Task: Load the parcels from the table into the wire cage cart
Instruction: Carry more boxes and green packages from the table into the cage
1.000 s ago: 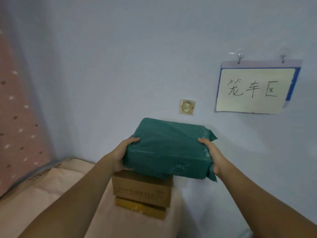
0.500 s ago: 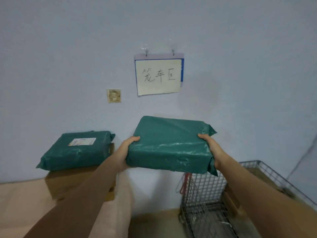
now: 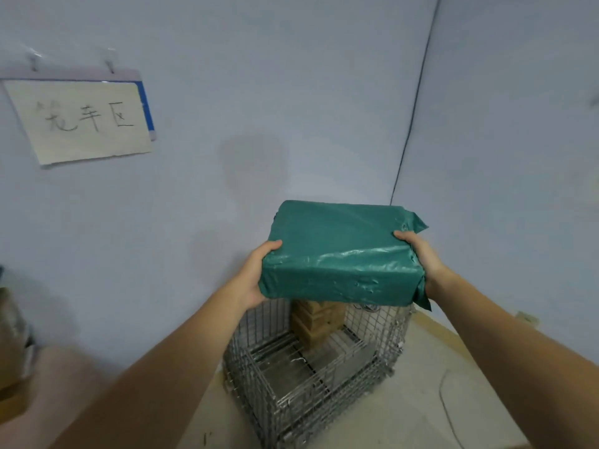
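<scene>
The view swings right: the green parcel [image 3: 340, 254] now hangs over the wire cage cart [image 3: 311, 374], the sign [image 3: 81, 121] slides to 10 o'clock, and the stacked parcels drop from sight.

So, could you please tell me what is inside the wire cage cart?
A stack of brown cardboard boxes stands at the back of the wire cage cart. The held green parcel covers the stack's top.

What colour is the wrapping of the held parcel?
Dark green, glossy plastic on the parcel, seen in the head view.
</scene>
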The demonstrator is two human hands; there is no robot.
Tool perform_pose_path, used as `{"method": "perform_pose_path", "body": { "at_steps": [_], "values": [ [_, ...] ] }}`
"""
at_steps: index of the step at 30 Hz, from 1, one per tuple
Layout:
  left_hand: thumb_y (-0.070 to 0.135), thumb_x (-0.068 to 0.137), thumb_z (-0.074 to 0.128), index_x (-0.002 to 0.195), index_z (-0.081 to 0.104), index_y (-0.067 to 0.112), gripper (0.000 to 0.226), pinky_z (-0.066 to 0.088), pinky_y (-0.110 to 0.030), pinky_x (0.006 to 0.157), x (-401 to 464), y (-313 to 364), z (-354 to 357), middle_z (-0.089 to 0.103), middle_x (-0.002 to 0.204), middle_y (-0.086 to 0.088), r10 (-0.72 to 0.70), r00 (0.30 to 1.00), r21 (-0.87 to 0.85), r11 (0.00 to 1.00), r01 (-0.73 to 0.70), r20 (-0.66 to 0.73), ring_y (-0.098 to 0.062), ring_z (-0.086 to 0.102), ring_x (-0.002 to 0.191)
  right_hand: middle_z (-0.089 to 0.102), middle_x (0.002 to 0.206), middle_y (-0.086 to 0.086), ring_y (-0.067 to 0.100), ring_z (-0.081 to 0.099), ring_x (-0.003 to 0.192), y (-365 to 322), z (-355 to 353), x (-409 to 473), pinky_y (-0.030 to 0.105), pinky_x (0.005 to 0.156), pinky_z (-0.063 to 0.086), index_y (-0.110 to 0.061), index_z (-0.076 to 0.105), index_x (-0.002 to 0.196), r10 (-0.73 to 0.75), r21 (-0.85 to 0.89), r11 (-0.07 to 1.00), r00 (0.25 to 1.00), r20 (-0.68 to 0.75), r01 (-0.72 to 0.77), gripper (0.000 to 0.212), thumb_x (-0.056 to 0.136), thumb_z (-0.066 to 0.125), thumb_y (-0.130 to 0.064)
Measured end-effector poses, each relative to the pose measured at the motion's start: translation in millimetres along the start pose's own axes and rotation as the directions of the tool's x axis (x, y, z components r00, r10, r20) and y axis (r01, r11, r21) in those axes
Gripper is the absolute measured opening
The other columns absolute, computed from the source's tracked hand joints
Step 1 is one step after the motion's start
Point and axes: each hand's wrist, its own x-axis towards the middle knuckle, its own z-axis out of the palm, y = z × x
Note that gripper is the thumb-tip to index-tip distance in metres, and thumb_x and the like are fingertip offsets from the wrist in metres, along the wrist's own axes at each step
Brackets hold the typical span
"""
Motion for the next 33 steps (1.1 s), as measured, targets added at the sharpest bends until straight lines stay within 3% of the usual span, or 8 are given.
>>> {"method": "perform_pose_path", "body": {
  "at_steps": [4, 12, 18, 20, 25, 28, 31, 33],
  "values": [
    [0.056, 0.078, 0.073, 0.115, 0.075, 0.020, 0.052, 0.059, -0.040, 0.078, 37.1, -28.9, 74.0, 0.077, 0.112, -0.012, -0.058, 0.996, 0.038, 0.998, 0.056, 0.069, -0.031, 0.073, 0.094, 0.079, 0.091, 0.014, 0.032, 0.076, 0.071, -6.4, -84.0, -7.5, 0.040, 0.060, 0.061, -0.014, 0.074, 0.101, 0.008, 0.037, 0.999, 0.997, -0.078, -0.005, 0.042, 0.078, 0.075, -0.049],
    [0.054, 0.075, 0.077, 0.117, 0.077, 0.020, 0.054, 0.061, -0.043, 0.075, 142.9, -59.0, 162.0, 0.076, 0.119, -0.012, -0.102, 0.978, 0.048, 0.994, 0.095, 0.182, -0.030, 0.076, 0.091, 0.078, 0.101, 0.016, 0.034, 0.077, 0.078, -9.1, -188.6, 38.8, 0.042, 0.067, 0.062, -0.014, 0.073, 0.110, 0.015, 0.114, 0.993, 0.980, -0.199, 0.008, 0.046, 0.079, 0.076, -0.049],
    [0.051, 0.076, 0.078, 0.124, 0.074, 0.019, 0.057, 0.059, -0.045, 0.084, 221.6, -70.2, 201.2, 0.074, 0.123, -0.012, -0.091, 0.976, -0.012, 0.995, 0.096, 0.199, -0.031, 0.074, 0.101, 0.076, 0.113, 0.018, 0.037, 0.074, 0.095, -16.9, -232.7, 95.8, 0.052, 0.094, 0.057, -0.013, 0.070, 0.120, -0.016, 0.109, 0.993, 0.965, -0.262, 0.045, 0.050, 0.083, 0.075, -0.047],
    [0.048, 0.081, 0.076, 0.127, 0.072, 0.019, 0.055, 0.058, -0.045, 0.086, 242.9, -76.7, 211.8, 0.073, 0.125, -0.012, -0.082, 0.975, -0.042, 0.995, 0.092, 0.207, -0.031, 0.073, 0.104, 0.076, 0.114, 0.018, 0.037, 0.074, 0.097, -20.1, -246.1, 115.0, 0.052, 0.096, 0.057, -0.013, 0.069, 0.123, -0.028, 0.091, 0.994, 0.962, -0.273, 0.055, 0.051, 0.085, 0.074, -0.047],
    [0.040, 0.089, 0.071, 0.126, 0.070, 0.017, 0.044, 0.049, -0.058, 0.106, 298.0, -89.7, 238.4, 0.073, 0.124, -0.013, -0.071, 0.987, -0.101, 0.991, 0.086, 0.142, -0.038, 0.069, 0.116, 0.074, 0.117, 0.020, 0.042, 0.071, 0.107, -25.6, -283.9, 175.9, 0.059, 0.100, 0.054, -0.015, 0.064, 0.131, 0.007, 0.097, 0.995, 0.971, -0.239, 0.017, 0.056, 0.086, 0.073, -0.047],
    [0.037, 0.089, 0.071, 0.125, 0.068, 0.016, 0.041, 0.059, -0.052, 0.092, 330.8, -93.1, 256.6, 0.076, 0.118, -0.012, -0.057, 0.996, -0.132, 0.989, 0.065, 0.066, -0.035, 0.075, 0.103, 0.076, 0.114, 0.018, 0.041, 0.073, 0.103, -32.4, -305.2, 219.4, 0.056, 0.094, 0.058, -0.017, 0.067, 0.128, 0.051, 0.106, 0.994, 0.982, -0.180, -0.032, 0.055, 0.084, 0.075, -0.049],
    [0.044, 0.085, 0.073, 0.126, 0.068, 0.019, 0.048, 0.053, -0.061, 0.100, 362.8, -101.8, 269.5, 0.076, 0.120, -0.011, -0.008, 1.000, -0.101, 0.995, 0.006, -0.013, -0.037, 0.071, 0.112, 0.077, 0.112, 0.017, 0.038, 0.076, 0.094, -44.7, -325.6, 265.7, 0.046, 0.075, 0.062, -0.019, 0.070, 0.123, 0.091, 0.105, 0.991, 0.992, -0.083, -0.082, 0.054, 0.081, 0.077, -0.051],
    [0.047, 0.081, 0.078, 0.124, 0.068, 0.020, 0.052, 0.051, -0.065, 0.101, 380.1, -107.4, 275.7, 0.076, 0.118, -0.011, 0.001, 0.996, -0.109, 0.994, -0.011, -0.093, -0.038, 0.069, 0.115, 0.076, 0.113, 0.017, 0.038, 0.076, 0.096, -52.3, -336.7, 296.5, 0.045, 0.075, 0.062, -0.019, 0.070, 0.124, 0.104, 0.087, 0.991, 0.994, -0.031, -0.101, 0.055, 0.079, 0.078, -0.051]
  ]
}}
